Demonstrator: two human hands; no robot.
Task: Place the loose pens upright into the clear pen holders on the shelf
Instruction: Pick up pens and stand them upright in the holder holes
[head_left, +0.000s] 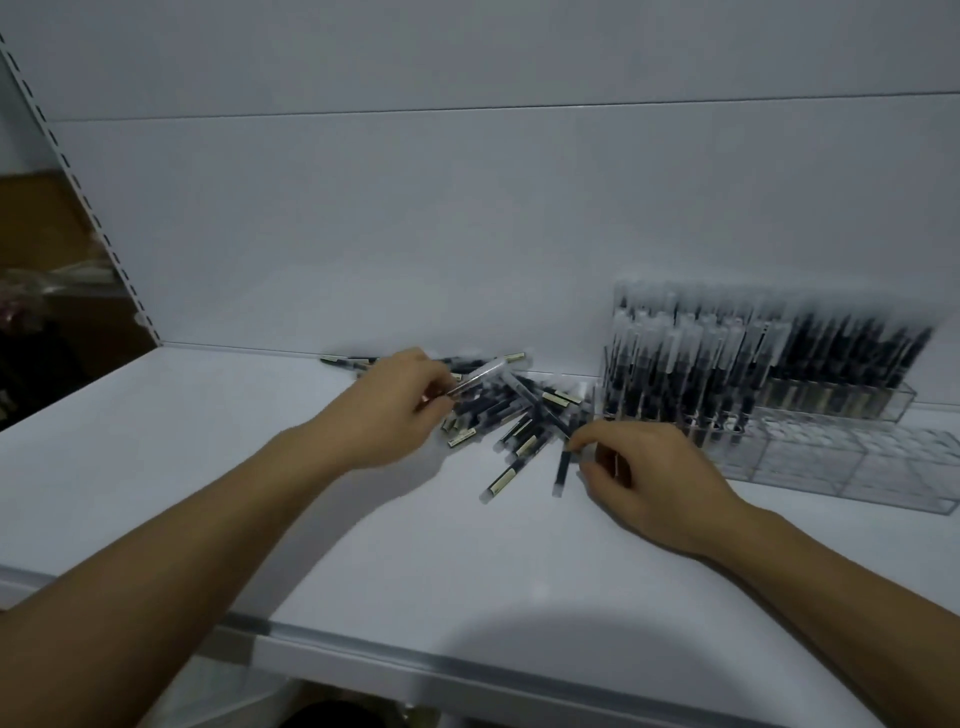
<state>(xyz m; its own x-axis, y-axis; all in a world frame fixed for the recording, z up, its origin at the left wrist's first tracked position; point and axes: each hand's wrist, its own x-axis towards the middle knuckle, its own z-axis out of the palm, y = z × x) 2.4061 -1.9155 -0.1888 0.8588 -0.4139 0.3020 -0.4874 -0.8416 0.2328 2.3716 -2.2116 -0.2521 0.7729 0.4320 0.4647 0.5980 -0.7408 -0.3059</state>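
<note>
A heap of loose dark pens (519, 415) with clear caps lies on the white shelf (363, 545) near the back wall. My left hand (389, 410) is over the heap's left side and pinches one pen (480, 375) that sticks up to the right. My right hand (654, 478) sits at the heap's right edge, fingers curled, its fingertips pinching the end of a dark pen (562, 467) lying on the shelf. To the right stand clear pen holders: the back one (831, 402) is packed with upright pens, the front one (857, 467) looks mostly empty.
The white back wall rises right behind the heap. A slotted shelf upright (98, 223) runs along the left, with dark clutter beyond it. The shelf's front edge (415, 660) crosses below my forearms.
</note>
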